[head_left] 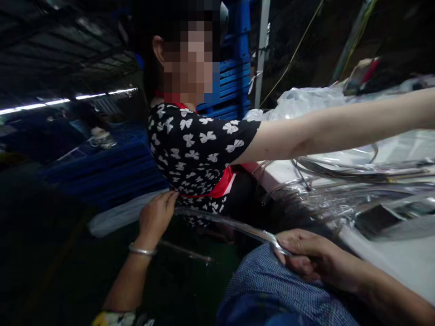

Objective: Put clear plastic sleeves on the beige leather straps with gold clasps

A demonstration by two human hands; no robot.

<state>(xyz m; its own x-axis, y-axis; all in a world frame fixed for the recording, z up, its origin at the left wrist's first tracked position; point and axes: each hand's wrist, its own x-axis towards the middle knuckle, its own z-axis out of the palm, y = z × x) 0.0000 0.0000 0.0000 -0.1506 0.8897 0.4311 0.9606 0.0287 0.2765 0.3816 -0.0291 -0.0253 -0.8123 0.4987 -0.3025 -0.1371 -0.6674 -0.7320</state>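
Note:
My left hand [158,215] is closed around a long, narrow clear plastic sleeve [220,219], with a wide, puffed-out part of the plastic [125,213] trailing off to the left. My right hand [302,253] pinches the sleeve's twisted near end, just above my blue checked clothing [272,280]. Something slim and tube-like seems to run inside the plastic, but its kind is unclear. Below my left hand a thin dark cable-like piece [186,251] slants down to the right. I cannot tell if it belongs to the sleeve.
A co-worker [200,140] in a butterfly-print top sits close ahead, one arm [322,127] stretched across the white table [404,262]. Thin cables or hoses [356,172] and clear plastic bags [306,102] lie there. Blue crates [234,77] are stacked behind.

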